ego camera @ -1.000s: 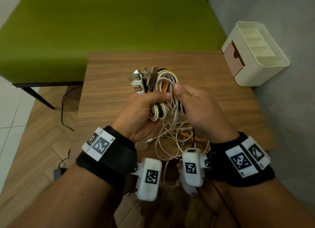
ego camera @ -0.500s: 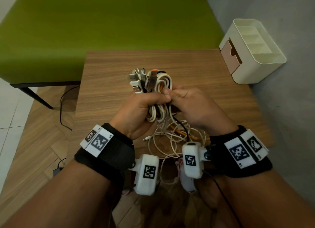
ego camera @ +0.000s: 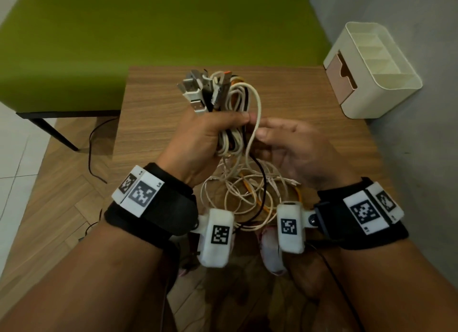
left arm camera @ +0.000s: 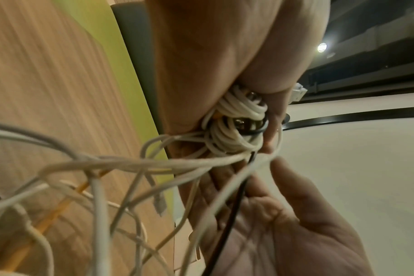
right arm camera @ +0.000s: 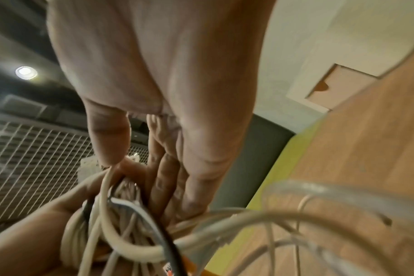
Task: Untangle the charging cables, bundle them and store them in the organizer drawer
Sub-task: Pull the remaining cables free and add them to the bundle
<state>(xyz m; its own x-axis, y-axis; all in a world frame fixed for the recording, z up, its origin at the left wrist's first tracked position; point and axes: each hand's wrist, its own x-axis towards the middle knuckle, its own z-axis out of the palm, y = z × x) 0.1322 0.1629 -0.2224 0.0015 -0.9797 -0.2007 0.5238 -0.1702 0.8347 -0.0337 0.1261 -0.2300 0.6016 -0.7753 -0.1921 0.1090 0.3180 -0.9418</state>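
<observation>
Cables [ego camera: 229,123] sit bunched in the left hand [ego camera: 198,143], its fingers wrapped tight round them above the table [ego camera: 153,103], while the right hand [ego camera: 292,148] has loose, open fingers touching one white loop, and the organizer [ego camera: 371,83] stands far right

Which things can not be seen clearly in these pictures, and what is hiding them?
- Drawer contents: head view, closed front hides them.
- Cables inside the left hand: head view, curled fingers cover the bundle's middle.
- Loose cable ends: head view, wrist cameras cover the lower loops; too tangled to count.
- Right hand grip: right wrist view, blurred; whether it pinches a strand is unclear.
- Plug types: too small.
</observation>
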